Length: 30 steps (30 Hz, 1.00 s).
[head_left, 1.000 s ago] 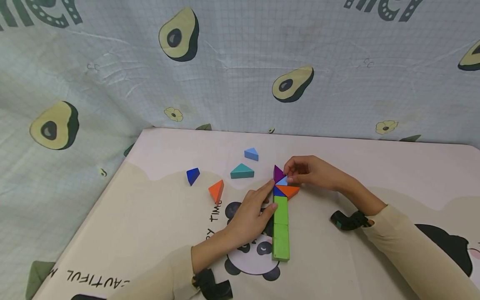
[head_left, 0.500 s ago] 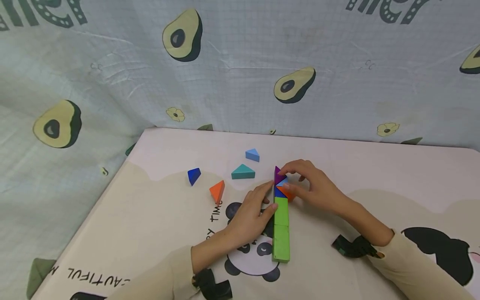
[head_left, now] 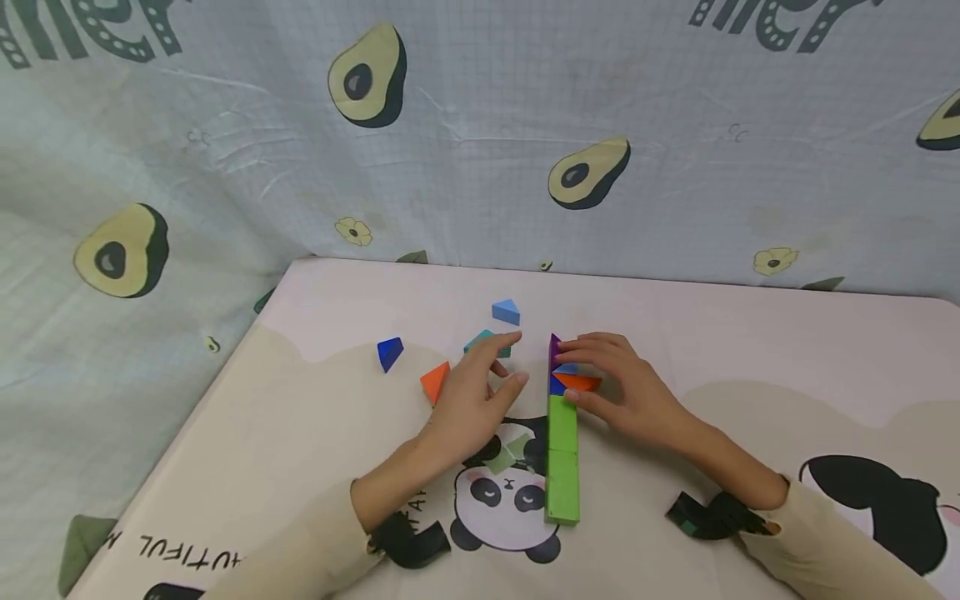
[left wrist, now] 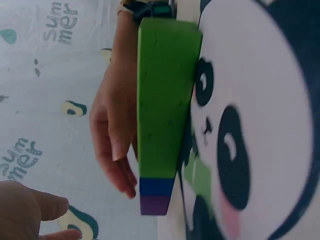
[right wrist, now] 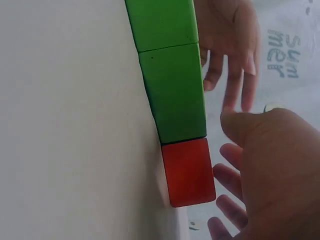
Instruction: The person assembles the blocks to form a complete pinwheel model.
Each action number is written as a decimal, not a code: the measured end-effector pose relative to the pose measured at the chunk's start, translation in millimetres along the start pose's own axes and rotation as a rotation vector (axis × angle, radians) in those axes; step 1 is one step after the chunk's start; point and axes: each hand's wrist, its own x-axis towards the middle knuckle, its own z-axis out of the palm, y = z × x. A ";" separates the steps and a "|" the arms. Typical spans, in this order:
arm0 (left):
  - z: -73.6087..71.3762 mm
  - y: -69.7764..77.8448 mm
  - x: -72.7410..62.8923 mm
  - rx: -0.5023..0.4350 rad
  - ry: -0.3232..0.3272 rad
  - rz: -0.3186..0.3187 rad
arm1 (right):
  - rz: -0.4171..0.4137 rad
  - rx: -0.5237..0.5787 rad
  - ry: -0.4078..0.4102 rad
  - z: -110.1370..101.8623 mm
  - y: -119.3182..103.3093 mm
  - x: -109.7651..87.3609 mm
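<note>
Two green blocks (head_left: 562, 458) lie end to end in the head view. Beyond them sit a dark blue triangular block (head_left: 557, 387), an orange one (head_left: 581, 382), a light blue one (head_left: 567, 368) and a purple one (head_left: 554, 350). My right hand (head_left: 637, 392) hovers around these triangles with loosely bent fingers; its fingertips reach the purple block and the thumb lies near the orange one. Whether they touch is unclear. My left hand (head_left: 467, 408), fingers extended, is held left of the row, apart from it and partly covering a teal triangular block (head_left: 477, 340).
Left of the row are a loose orange triangular block (head_left: 434, 382), a dark blue one (head_left: 389, 353) and, farther back, a light blue one (head_left: 506, 312). A panda-printed cloth (head_left: 300, 450) covers the table. An avocado-patterned curtain (head_left: 465, 167) hangs behind it.
My left hand has left the row's side and moved left, toward the teal block. The right hand first pinched at the light blue triangle, then came nearer and spread its fingers over the triangles.
</note>
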 end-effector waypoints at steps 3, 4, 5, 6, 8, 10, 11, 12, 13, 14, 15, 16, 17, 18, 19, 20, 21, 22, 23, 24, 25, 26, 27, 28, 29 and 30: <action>-12.0 -1.3 10.6 0.030 0.074 0.043 | 0.010 0.018 0.051 0.6 1.8 0.0; -15.5 -2.3 14.8 0.036 0.088 0.049 | 0.009 0.028 0.068 0.7 2.6 0.1; -18.5 -3.5 19.4 0.048 0.099 0.052 | 0.010 0.041 0.082 0.7 3.2 0.1; -21.1 -4.9 24.4 0.067 0.104 0.053 | 0.011 0.053 0.092 0.8 3.9 -0.1; -24.9 -8.5 35.2 0.113 0.102 0.043 | 0.013 0.072 0.102 0.7 5.1 -0.8; -27.6 -12.2 46.6 0.163 0.086 0.023 | 0.022 0.083 0.100 0.8 5.6 -1.4; -28.8 -14.0 52.5 0.190 0.072 0.012 | 0.031 0.088 0.094 1.0 5.5 -1.6; -29.9 -15.8 58.4 0.216 0.056 -0.001 | 0.039 0.090 0.086 1.2 5.7 -1.7; -30.9 -17.4 63.9 0.239 0.037 -0.018 | 0.045 0.090 0.078 1.5 5.9 -1.8; -31.6 -18.9 69.2 0.252 0.017 -0.033 | 0.050 0.089 0.070 1.6 5.9 -1.7; -31.9 -20.1 74.5 0.262 -0.004 -0.056 | 0.053 0.089 0.064 1.7 6.2 -1.5; -31.8 -21.4 79.4 0.269 -0.026 -0.078 | 0.056 0.090 0.061 1.8 6.4 -1.4; -31.6 -22.2 84.0 0.274 -0.048 -0.097 | 0.059 0.090 0.059 1.7 6.8 -1.4; -31.0 -22.9 88.3 0.277 -0.068 -0.116 | 0.059 0.090 0.058 1.5 7.0 -1.3; -30.6 -23.9 91.9 0.275 -0.085 -0.137 | 0.059 0.090 0.057 1.6 7.1 -1.0; -30.1 -24.9 95.1 0.274 -0.100 -0.156 | 0.059 0.090 0.056 1.6 7.1 -0.7; -29.7 -26.2 98.2 0.278 -0.114 -0.171 | 0.059 0.090 0.056 1.8 7.4 -0.4; -29.6 -27.6 100.6 0.284 -0.126 -0.177 | 0.058 0.092 0.056 1.9 7.4 -0.2; -29.7 -28.5 102.6 0.288 -0.137 -0.181 | 0.058 0.093 0.056 2.0 7.6 0.0; -29.7 -30.0 104.5 0.292 -0.148 -0.187 | 0.058 0.094 0.054 2.2 7.9 0.1; -29.9 -31.5 106.1 0.294 -0.157 -0.191 | 0.058 0.093 0.053 2.4 8.2 0.3; -30.1 -32.7 107.4 0.295 -0.165 -0.194 | 0.057 0.092 0.050 2.6 8.3 0.5; -30.4 -33.8 108.6 0.294 -0.173 -0.198 | 0.056 0.088 0.048 2.6 8.8 0.5; -30.7 -34.8 109.8 0.294 -0.180 -0.201 | 0.055 0.086 0.046 2.6 8.8 0.5; -30.9 -35.7 110.8 0.293 -0.188 -0.206 | 0.057 0.084 0.044 2.6 8.7 0.5; -31.1 -36.7 111.7 0.293 -0.196 -0.211 | 0.060 0.081 0.042 2.5 8.6 0.4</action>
